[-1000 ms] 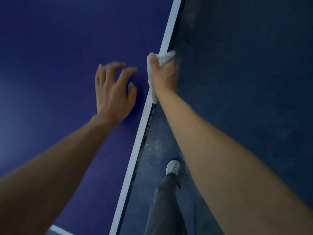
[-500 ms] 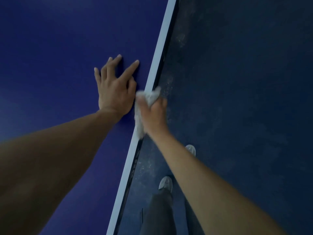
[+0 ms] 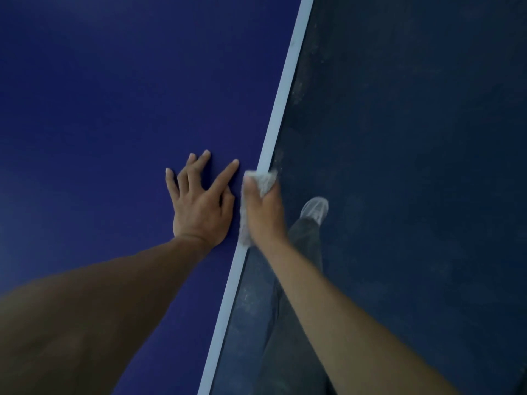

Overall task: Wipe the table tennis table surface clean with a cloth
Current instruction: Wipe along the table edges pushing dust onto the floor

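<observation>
The blue table tennis table (image 3: 114,124) fills the left of the view, its white edge line (image 3: 281,104) running diagonally from top right to bottom centre. My right hand (image 3: 263,212) grips a white cloth (image 3: 263,182) wrapped over that edge line, thumb on the table top and fingers down the table's side. My left hand (image 3: 201,201) rests flat on the blue surface just left of the cloth, fingers spread and straight. The two hands are nearly side by side.
Dark blue floor (image 3: 413,166) lies to the right of the table edge, with pale dust marks near the edge. My leg in grey trousers (image 3: 302,252) and a white shoe (image 3: 315,209) are below my right arm.
My right hand has slid the cloth back along the white edge toward me, ending beside my left hand. My left hand stays flat on the table, fingers now straighter. My foot has stepped forward.
</observation>
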